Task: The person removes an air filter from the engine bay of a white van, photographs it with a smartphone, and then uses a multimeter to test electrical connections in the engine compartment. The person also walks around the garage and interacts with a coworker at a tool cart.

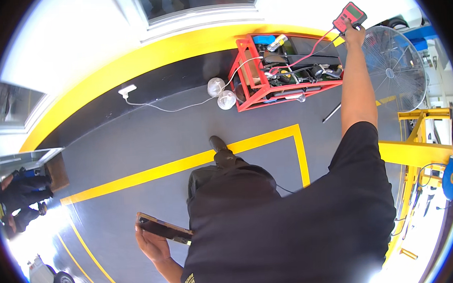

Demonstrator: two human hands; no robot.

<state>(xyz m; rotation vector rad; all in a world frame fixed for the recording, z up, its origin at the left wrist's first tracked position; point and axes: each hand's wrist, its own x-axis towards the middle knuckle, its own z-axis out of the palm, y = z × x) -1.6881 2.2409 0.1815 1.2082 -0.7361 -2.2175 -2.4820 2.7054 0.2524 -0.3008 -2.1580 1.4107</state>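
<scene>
At the upper right my right arm is stretched out, and my right hand (354,34) is closed on a red and black handheld tester (350,17) with a greenish screen. A red lead (311,54) and a dark one trail from the tester toward the red tool cart (248,101). Low on the left, my left hand (152,245) grips a flat, dark phone-like device (164,229) with a brownish edge. One end of that device is beside my black shirt. Tools, a blue item (264,39) and a spray can (277,43) lie on the cart.
Right of the cart stands a large round fan (389,73), near yellow metal equipment (419,155). Two clear round items (216,87) sit by the cart, with a white cable running to a wall socket (127,90). People in dark clothes (24,188) and a white vehicle (53,280) are at left.
</scene>
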